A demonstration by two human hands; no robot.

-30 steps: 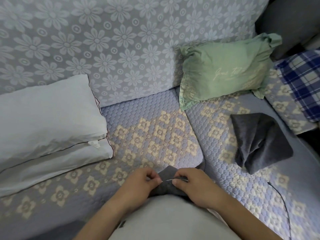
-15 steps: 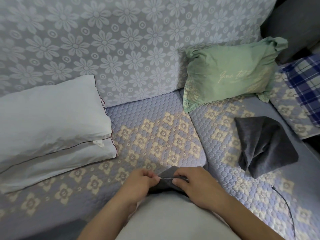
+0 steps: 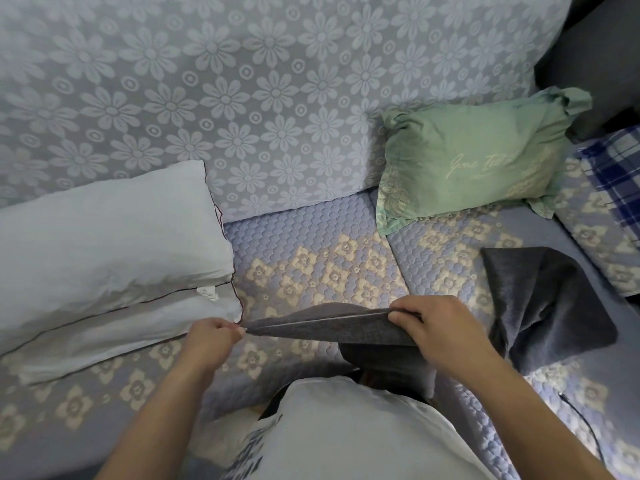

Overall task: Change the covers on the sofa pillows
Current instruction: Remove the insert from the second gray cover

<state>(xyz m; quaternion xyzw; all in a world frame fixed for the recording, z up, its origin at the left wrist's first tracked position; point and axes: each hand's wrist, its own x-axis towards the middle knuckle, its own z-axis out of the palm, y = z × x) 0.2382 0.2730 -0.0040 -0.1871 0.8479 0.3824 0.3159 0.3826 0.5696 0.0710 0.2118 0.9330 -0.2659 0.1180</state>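
With the left hand pinching the zipper pull and the right hand gripping the gray cover, keep that seam taut while zipping.

We see a matt, coarse-woven grey cloth cover, a smooth white cotton-like pillow, a green pillow faintly sheened, and a quilted, stitched seat cover.

quilted sofa, white pillows, green pillow
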